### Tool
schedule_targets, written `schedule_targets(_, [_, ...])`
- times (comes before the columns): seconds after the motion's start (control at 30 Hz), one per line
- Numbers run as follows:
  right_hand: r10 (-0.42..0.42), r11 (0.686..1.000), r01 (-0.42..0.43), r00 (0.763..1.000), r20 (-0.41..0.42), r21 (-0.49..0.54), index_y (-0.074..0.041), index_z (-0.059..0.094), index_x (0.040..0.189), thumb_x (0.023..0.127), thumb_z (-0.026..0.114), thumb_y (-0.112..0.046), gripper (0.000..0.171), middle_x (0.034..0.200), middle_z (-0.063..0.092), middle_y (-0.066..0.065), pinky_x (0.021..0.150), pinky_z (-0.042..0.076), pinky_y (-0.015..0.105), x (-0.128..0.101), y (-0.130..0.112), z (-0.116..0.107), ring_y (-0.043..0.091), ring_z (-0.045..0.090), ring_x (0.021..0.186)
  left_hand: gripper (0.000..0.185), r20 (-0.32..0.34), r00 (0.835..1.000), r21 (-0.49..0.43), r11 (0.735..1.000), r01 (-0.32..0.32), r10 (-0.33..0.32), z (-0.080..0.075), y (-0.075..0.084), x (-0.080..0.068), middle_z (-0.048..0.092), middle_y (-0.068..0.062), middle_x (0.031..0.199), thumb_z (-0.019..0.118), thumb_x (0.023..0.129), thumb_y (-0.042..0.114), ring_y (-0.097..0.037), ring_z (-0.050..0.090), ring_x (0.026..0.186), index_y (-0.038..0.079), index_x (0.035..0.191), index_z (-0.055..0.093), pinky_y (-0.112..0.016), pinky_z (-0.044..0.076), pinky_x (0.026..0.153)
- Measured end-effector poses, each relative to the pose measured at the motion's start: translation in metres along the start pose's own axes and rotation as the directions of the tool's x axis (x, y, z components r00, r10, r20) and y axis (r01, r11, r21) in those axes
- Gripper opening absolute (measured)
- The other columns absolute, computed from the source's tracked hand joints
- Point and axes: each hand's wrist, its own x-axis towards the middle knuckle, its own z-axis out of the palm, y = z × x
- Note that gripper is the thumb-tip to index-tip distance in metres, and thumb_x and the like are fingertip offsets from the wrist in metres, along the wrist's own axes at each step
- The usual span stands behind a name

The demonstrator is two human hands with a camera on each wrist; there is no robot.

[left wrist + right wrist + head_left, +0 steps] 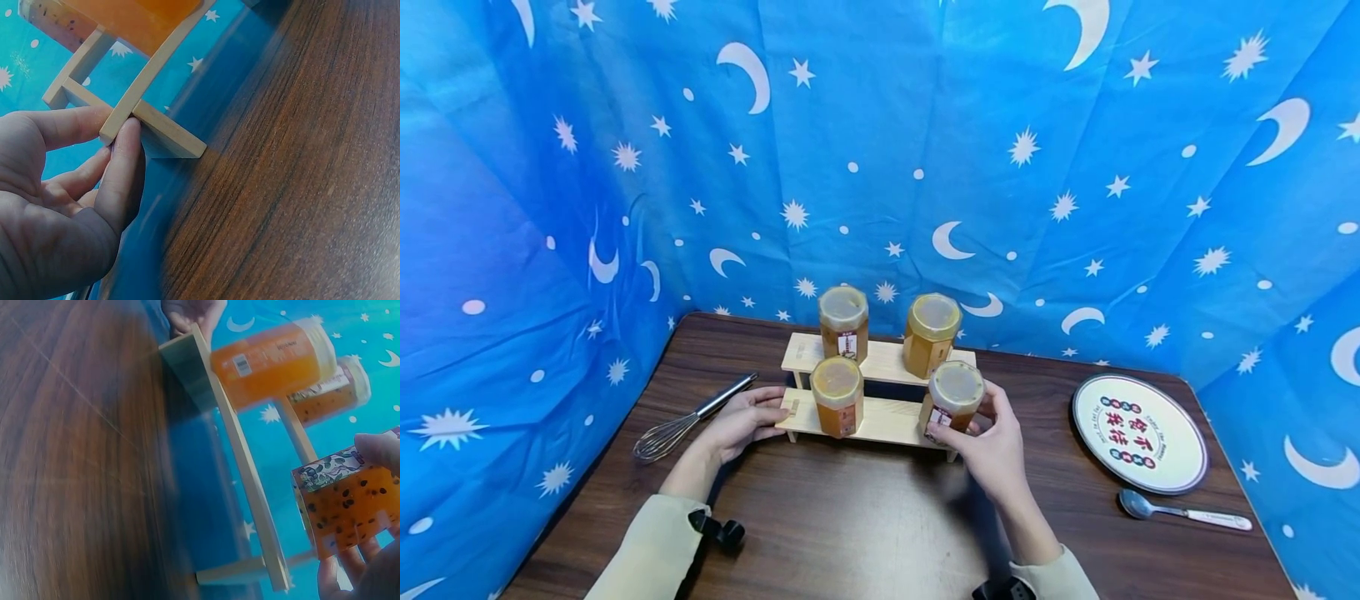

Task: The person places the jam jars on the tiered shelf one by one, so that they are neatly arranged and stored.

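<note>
A two-tier wooden rack stands on the table with jars of orange preserve on it. My left hand pinches the left end of the lower board between thumb and fingers. My right hand grips a jar with dark seeds and a patterned label, its base close to the lower board's right end. A plain orange jar sits toward the left of that board. On the upper board are a labelled jar and another orange jar.
A whisk lies left of the rack. To the right are a white plate with printed characters and a spoon. A blue cloth with moons and stars hangs behind and along both sides of the wooden table.
</note>
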Motion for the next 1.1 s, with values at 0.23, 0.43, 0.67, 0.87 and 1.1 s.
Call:
schedule_targets(0.23, [0.002, 1.0, -0.002, 1.0, 0.015, 0.029, -0.016, 0.053, 0.143, 0.073, 0.098, -0.016, 0.083, 0.13, 0.062, 0.003, 0.099, 0.055, 0.043, 0.0, 0.003, 0.019, 0.02, 0.058, 0.117, 0.063, -0.001, 1.0, 0.007, 1.0, -0.011, 0.011, 0.0, -0.001, -0.001, 0.053, -0.026, 0.142, 0.065, 0.098, -0.001, -0.02, 0.07, 0.102, -0.008, 0.154, 0.037, -0.033, 0.062, 0.085])
schedule_targets(0.43, [0.025, 0.998, -0.026, 1.0, 0.019, 0.057, -0.018, 0.054, 0.142, 0.07, 0.099, -0.013, 0.085, 0.131, 0.063, 0.003, 0.097, 0.053, 0.043, -0.001, 0.006, 0.032, 0.02, 0.057, 0.119, 0.064, -0.002, 1.0, 0.004, 1.0, -0.011, 0.011, 0.001, -0.001, -0.001, 0.051, -0.027, 0.144, 0.066, 0.098, -0.001, -0.021, 0.07, 0.103, -0.008, 0.154, 0.037, -0.033, 0.062, 0.085])
schedule_targets(0.67, [0.026, 0.997, -0.028, 0.999, 0.018, 0.073, -0.016, 0.053, 0.143, 0.07, 0.099, -0.011, 0.087, 0.132, 0.062, 0.005, 0.099, 0.052, 0.045, 0.001, 0.007, 0.042, 0.022, 0.057, 0.12, 0.066, 0.008, 1.0, 0.006, 1.0, -0.014, 0.014, 0.002, -0.001, -0.001, 0.049, -0.028, 0.147, 0.067, 0.098, 0.001, -0.021, 0.07, 0.105, -0.008, 0.155, 0.035, -0.034, 0.061, 0.087])
schedule_targets(0.87, [0.022, 0.998, -0.022, 1.0, 0.01, 0.065, -0.014, 0.054, 0.141, 0.07, 0.099, -0.012, 0.084, 0.131, 0.062, 0.006, 0.099, 0.053, 0.045, 0.003, 0.01, 0.045, 0.022, 0.057, 0.119, 0.066, 0.02, 1.0, 0.008, 1.0, -0.014, 0.013, 0.001, 0.0, -0.001, 0.05, -0.028, 0.146, 0.067, 0.099, 0.002, -0.021, 0.069, 0.105, -0.008, 0.155, 0.035, -0.034, 0.061, 0.087])
schedule_targets(1.1, [0.028, 0.998, -0.029, 1.0, 0.01, 0.056, -0.015, 0.053, 0.142, 0.069, 0.099, -0.01, 0.086, 0.131, 0.062, 0.005, 0.099, 0.053, 0.045, 0.004, 0.011, 0.047, 0.022, 0.058, 0.119, 0.066, 0.018, 1.0, 0.013, 1.0, -0.009, 0.008, 0.0, 0.001, -0.002, 0.048, -0.028, 0.147, 0.067, 0.099, 0.003, -0.021, 0.069, 0.106, -0.007, 0.155, 0.035, -0.034, 0.061, 0.088])
